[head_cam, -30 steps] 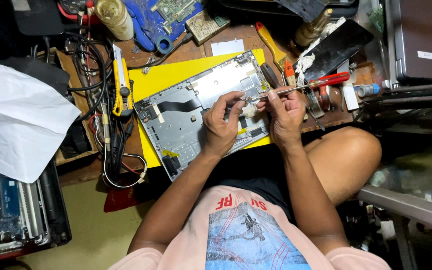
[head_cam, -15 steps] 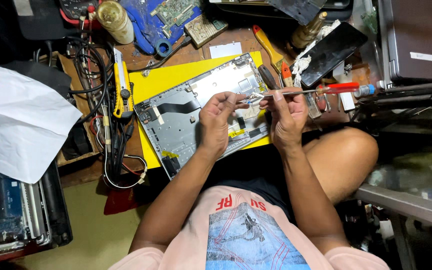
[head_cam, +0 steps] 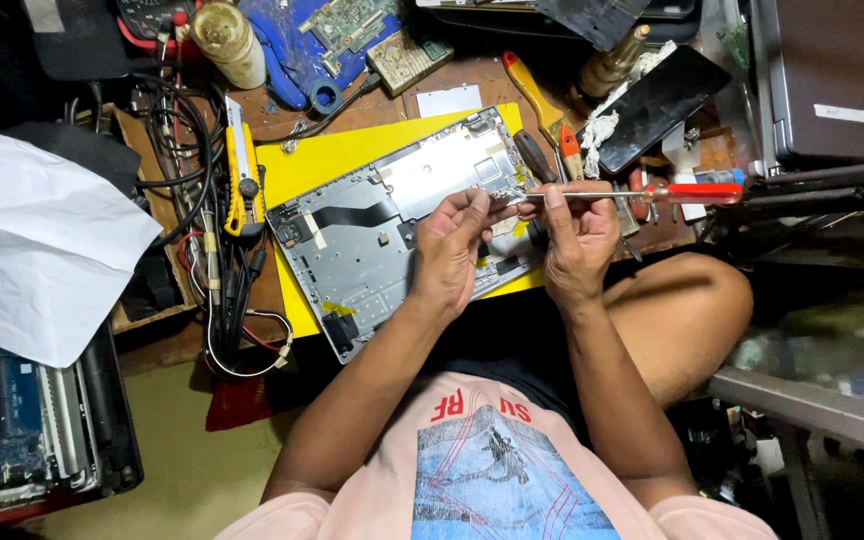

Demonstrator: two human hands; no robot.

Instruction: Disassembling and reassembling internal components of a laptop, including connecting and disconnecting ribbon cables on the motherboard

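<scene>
One opened laptop base (head_cam: 392, 215), a silver-grey shell with its inner face turned up, lies tilted on one yellow mat (head_cam: 352, 150) across the cluttered workbench. Its inside looks largely stripped: one black ribbon cable (head_cam: 352, 215) and a few small fittings remain on the bare metal, so the teardown seems well along, with only small parts left to come off; that is a judgement from how it lies.

Two hands meet just above the near right part of the shell. The left hand (head_cam: 449, 245) has its fingers pinched round a tiny part at its fingertips, too small to identify. The right hand (head_cam: 577, 235) is clenched about one red-handled screwdriver (head_cam: 642, 193), held level, handle out to the right and tip meeting the pinched part between the hands.

To the left, one large white sheet of paper (head_cam: 37, 240) covers a dark case, and one tangle of black cables (head_cam: 207, 220) runs beside one yellow utility knife (head_cam: 241, 180). At the far edge stand one roll of tan tape (head_cam: 224, 35) and one green circuit board (head_cam: 347, 20) on a blue cloth. Right of the mat lie two more screwdrivers, one yellow-handled (head_cam: 530, 90) and one black-handled (head_cam: 534, 155), then one dark phone-like slab (head_cam: 662, 105). One closed laptop (head_cam: 832, 80) sits at the far right.
</scene>
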